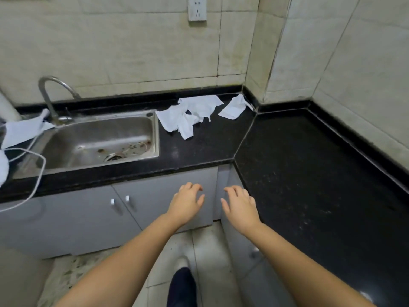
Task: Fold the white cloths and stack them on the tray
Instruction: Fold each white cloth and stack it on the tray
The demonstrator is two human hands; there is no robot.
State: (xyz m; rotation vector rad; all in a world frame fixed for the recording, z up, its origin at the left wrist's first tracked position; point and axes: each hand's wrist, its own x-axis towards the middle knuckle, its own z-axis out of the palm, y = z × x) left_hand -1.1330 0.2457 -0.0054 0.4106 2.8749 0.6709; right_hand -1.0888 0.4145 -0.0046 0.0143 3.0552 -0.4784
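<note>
Even, soft indoor light is seen; straight lines are bowed near the edges, and slight blur is noted throughout.

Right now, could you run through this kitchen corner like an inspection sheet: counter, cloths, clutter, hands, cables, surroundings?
Surface: black stone counter, L-shaped, speckled, mostly bare on the right run.
Job's things: crumpled white cloths in a loose heap beside the sink; one more cloth apart, nearer the corner. None folded. No tray seen.
Clutter: steel sink with debris around the drain; white cloth-like items at its left edge.
Hands: left hand and right hand hover in front of the counter edge, fingers loosely curled, holding nothing.
Cables: white cable looping over the counter's left end.
Surroundings: curved faucet, tiled walls, wall socket, grey cabinet doors, tiled floor.
</note>
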